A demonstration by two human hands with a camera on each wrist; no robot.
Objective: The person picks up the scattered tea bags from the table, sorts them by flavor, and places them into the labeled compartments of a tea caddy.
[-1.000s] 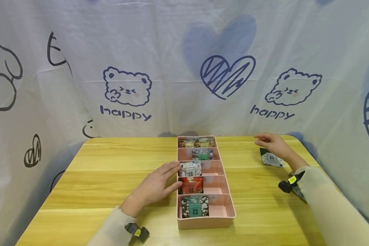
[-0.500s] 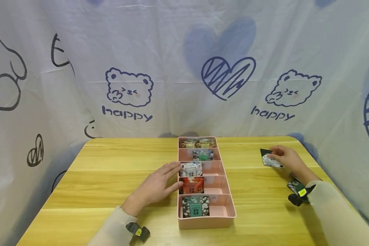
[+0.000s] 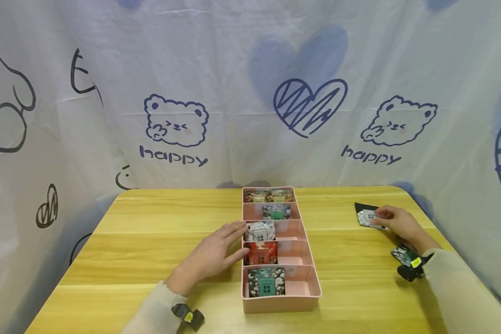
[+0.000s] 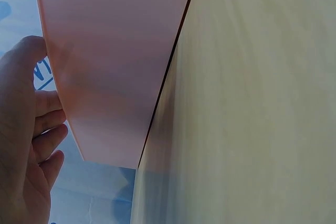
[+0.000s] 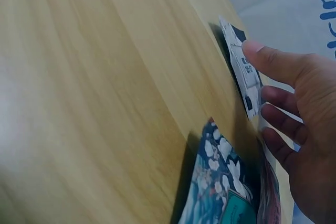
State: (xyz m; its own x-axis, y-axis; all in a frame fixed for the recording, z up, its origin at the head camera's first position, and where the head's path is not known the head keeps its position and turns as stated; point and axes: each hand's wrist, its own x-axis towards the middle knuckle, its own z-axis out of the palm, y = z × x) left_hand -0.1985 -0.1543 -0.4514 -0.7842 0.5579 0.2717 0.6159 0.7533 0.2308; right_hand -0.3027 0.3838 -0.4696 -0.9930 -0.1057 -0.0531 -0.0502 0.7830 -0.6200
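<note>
A pink compartment box [image 3: 280, 304] stands on the table with printed tea sachets in its sections. My left hand [image 3: 210, 253] rests at the box's left rim, fingers extended; the left wrist view shows the fingertips along the edge of the pink wall [image 4: 115, 66]. At the right, my right hand [image 3: 402, 225] pinches a white tea sachet [image 3: 367, 216], thumb on its face and fingertips at its edge in the right wrist view. Something black [image 3: 361, 206] shows beneath that sachet. A green floral sachet [image 5: 223, 182] lies nearer, below the right hand.
In the box, two brownish sachets [image 3: 279, 196] sit at the back, then a blue-green one [image 3: 277, 212], a white one [image 3: 260, 230], a red one [image 3: 261, 253] and a dark green floral one [image 3: 266, 282] in front. A printed curtain [image 3: 242, 93] hangs behind the wooden table [image 3: 150, 232].
My right hand has come down from behind the white sachet and drawn toward me, closing on the sachet's right side. The sachet has shifted slightly. My left hand stays at the box.
</note>
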